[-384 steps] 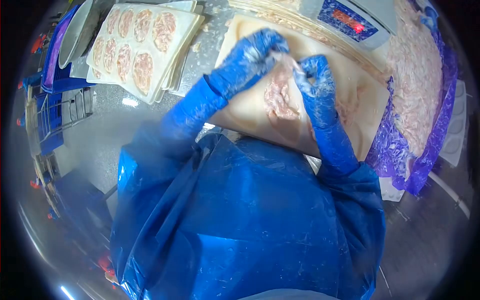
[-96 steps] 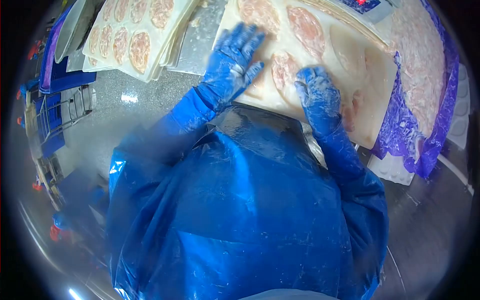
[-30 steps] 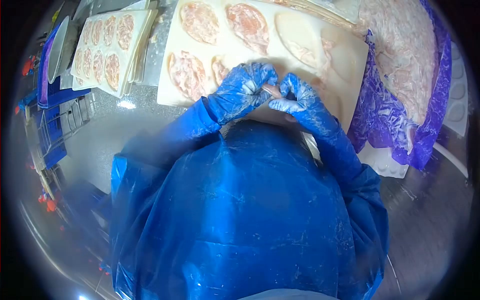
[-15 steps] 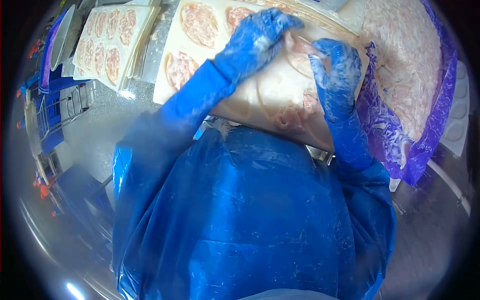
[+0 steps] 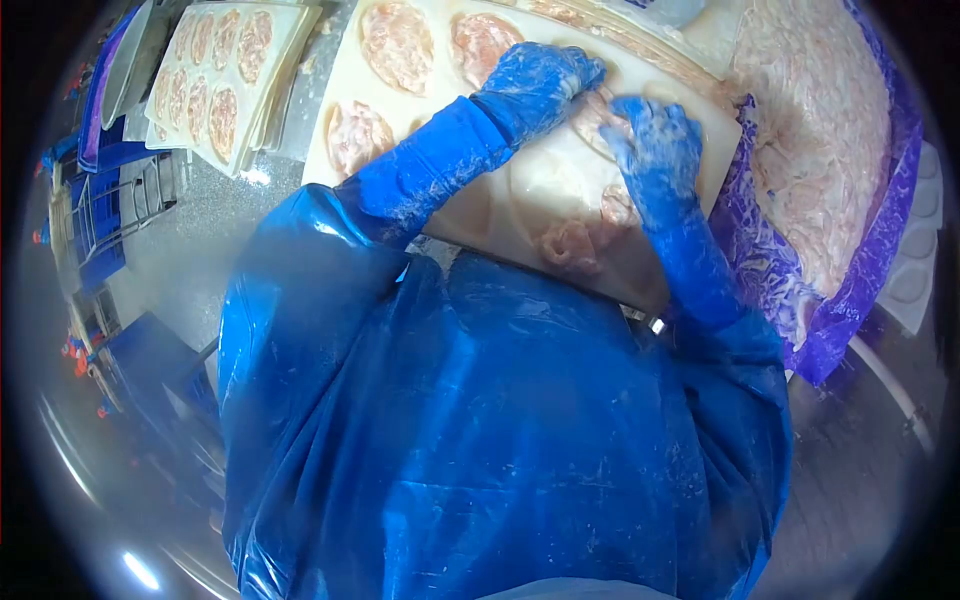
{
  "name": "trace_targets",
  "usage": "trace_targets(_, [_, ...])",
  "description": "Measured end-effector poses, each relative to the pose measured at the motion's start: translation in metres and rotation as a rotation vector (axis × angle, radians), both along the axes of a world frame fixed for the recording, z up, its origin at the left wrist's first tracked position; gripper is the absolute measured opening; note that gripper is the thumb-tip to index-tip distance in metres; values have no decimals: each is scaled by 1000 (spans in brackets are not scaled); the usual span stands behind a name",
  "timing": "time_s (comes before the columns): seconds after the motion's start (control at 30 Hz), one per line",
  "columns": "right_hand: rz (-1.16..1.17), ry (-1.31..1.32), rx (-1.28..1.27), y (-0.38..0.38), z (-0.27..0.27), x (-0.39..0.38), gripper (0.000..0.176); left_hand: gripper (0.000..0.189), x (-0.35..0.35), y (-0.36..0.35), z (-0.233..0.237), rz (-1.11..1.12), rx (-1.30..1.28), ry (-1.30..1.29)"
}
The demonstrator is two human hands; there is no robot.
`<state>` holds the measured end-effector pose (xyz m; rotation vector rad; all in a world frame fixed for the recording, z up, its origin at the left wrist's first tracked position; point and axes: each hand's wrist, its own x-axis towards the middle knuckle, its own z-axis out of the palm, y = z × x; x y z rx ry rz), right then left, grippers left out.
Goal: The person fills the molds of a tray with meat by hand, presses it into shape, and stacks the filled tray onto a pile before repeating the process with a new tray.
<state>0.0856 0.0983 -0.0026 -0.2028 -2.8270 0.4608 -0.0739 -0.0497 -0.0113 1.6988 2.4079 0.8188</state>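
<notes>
A white mould tray (image 5: 335, 90) with oval hollows lies before me; several hollows hold pink minced meat (image 5: 396, 45). My left hand (image 5: 535, 85), in a blue glove smeared with paste, reaches over the tray and presses on a lump of meat (image 5: 597, 108) in an upper-right hollow. My right hand (image 5: 655, 145), also gloved, lies flat beside it with fingers on the same lump. Another meat portion (image 5: 570, 243) sits in a near hollow by my chest. My blue plastic apron (image 5: 480, 430) hides the tray's near edge.
A large mound of pink mince (image 5: 825, 130) lies on purple plastic sheet (image 5: 775, 220) at right. A stack of filled trays (image 5: 225, 70) sits at upper left on the speckled counter (image 5: 190, 250). Blue crates (image 5: 95, 180) stand at far left. An empty white tray (image 5: 915, 270) pokes out at right.
Both hands came down from holding a piece of meat above the tray and now press it into an upper-right hollow. The view shifted slightly.
</notes>
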Motion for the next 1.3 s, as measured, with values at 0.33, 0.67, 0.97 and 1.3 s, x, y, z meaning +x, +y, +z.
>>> trace_targets(0.33, [186, 87, 184, -10, 10, 25, 34, 35, 22, -25, 3, -130, 47, 207])
trace_targets(0.67, [163, -152, 290, -2, 20, 47, 41, 48, 4, -43, 6, -97, -192, 427])
trace_targets(0.97, [134, -85, 129, -14, -1, 38, 45, 60, 36, -5, -4, 181, 37, 287])
trace_targets(1.3, [138, -10, 357, 14, -20, 8, 43, 73, 56, -9, -27, 190, -55, 318])
